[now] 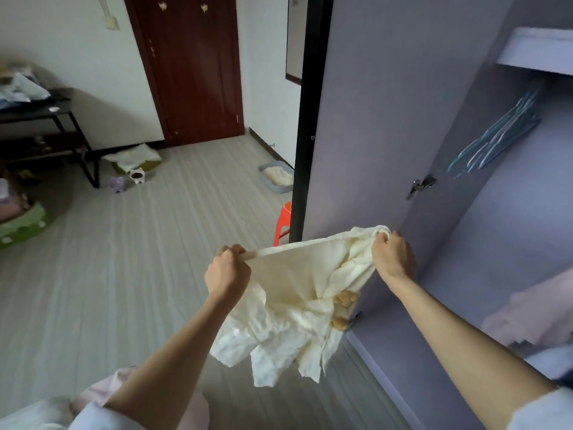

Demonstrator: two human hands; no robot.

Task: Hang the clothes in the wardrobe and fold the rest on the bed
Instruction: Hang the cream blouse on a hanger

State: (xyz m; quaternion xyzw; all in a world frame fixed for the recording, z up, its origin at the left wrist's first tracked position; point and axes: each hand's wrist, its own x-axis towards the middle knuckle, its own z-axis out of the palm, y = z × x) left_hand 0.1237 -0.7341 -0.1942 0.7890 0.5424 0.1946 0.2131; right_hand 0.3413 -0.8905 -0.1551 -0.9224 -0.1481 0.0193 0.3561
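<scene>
We've got the cream garment (297,293) stretched in mid-air w/ both hands: left hand (228,271) pinching one end of its top edge, right hand (392,254) fisted round the other, just beside the open wardrobe door (372,119); blue hangers (496,135) inside.

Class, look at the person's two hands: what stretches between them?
In the head view, a cream garment spans from the left hand to the right hand; both grip its taut upper edge.
</scene>
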